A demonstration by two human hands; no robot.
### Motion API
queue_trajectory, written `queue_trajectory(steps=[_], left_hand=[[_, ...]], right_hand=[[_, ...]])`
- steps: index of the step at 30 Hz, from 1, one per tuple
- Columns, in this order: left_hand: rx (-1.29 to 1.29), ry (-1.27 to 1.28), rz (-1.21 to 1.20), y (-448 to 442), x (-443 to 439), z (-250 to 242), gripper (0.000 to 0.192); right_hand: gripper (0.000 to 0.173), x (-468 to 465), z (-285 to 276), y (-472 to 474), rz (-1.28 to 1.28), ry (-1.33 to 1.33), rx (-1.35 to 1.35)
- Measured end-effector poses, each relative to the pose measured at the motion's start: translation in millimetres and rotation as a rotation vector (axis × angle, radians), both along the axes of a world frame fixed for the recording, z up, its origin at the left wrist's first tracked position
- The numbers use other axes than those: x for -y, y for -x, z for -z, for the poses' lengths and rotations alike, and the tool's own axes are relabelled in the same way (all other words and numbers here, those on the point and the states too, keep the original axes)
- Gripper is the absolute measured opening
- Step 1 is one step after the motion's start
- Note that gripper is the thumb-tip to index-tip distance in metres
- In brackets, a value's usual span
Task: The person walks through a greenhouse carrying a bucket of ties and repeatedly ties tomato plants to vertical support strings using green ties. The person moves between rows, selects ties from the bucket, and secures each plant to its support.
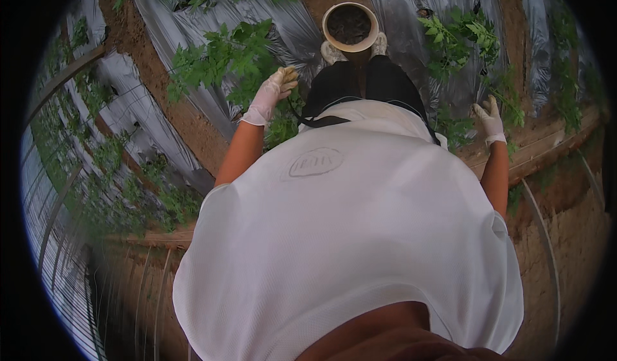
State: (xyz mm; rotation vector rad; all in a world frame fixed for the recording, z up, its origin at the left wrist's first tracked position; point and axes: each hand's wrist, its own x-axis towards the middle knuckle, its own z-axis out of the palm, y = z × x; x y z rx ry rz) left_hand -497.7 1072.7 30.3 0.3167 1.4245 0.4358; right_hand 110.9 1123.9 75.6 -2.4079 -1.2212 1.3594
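Observation:
My left hand (pixel 275 91), in a thin white glove with yellow-brown soiled fingertips, is beside my left thigh. Its fingers curl together, and whether anything is inside them I cannot tell. Just beyond it grows a leafy green plant (pixel 234 55), likely tomato. On my other side, my right hand (pixel 489 115) wears a similar stained glove; its fingers are apart and nothing shows in them. Green foliage (pixel 508 98) is close to that hand. A pale round bucket (pixel 329 37) stands at my feet, with dark, lumpy material (pixel 349 24) inside.
My shoes (pixel 332 52) flank the bucket's near side. Silvery plastic mulch (pixel 299 28) covers planting rows, with bare brown soil paths (pixel 144 81) between them. Another plant (pixel 462 38) grows to the right. Curved greenhouse ribs (pixel 62 81) and an earth bank (pixel 578 245) border the rows.

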Motion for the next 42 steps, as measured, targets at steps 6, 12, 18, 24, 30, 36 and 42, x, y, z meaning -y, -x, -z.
queue_trajectory(steps=[6, 12, 18, 24, 30, 36, 42], left_hand=[[-0.267, 0.037, -0.426, 46.0, 23.5, 22.7, 0.046], [-0.266, -0.086, -0.437, 22.8, 118.4, 61.3, 0.035], [-0.277, 0.196, -0.434, -77.9, 222.1, 94.0, 0.037], [-0.057, 0.235, -0.343, -157.8, 228.5, 92.5, 0.033], [-0.157, -0.056, -0.052, -160.2, 162.9, 81.0, 0.026], [-0.093, -0.126, 0.124, -138.3, 75.5, 108.5, 0.020], [-0.080, -0.048, 0.476, -178.9, -45.1, 131.1, 0.018]], right_hand=[[0.048, 19.6, 5.9, -19.5, 0.003, -0.085, -0.086], [0.050, 44.6, 34.3, -43.0, -0.255, 0.168, -0.137], [0.047, 65.3, 51.7, -103.8, -0.299, 0.084, -0.253], [0.045, 118.8, 33.5, -152.0, -0.375, 0.100, -0.037], [0.043, 182.5, 26.7, -129.3, -0.478, 0.098, -0.084], [0.049, 257.2, 14.2, -83.6, -0.158, 0.116, -0.047], [0.047, 359.1, -11.6, -39.9, 0.130, 0.316, 0.001]])
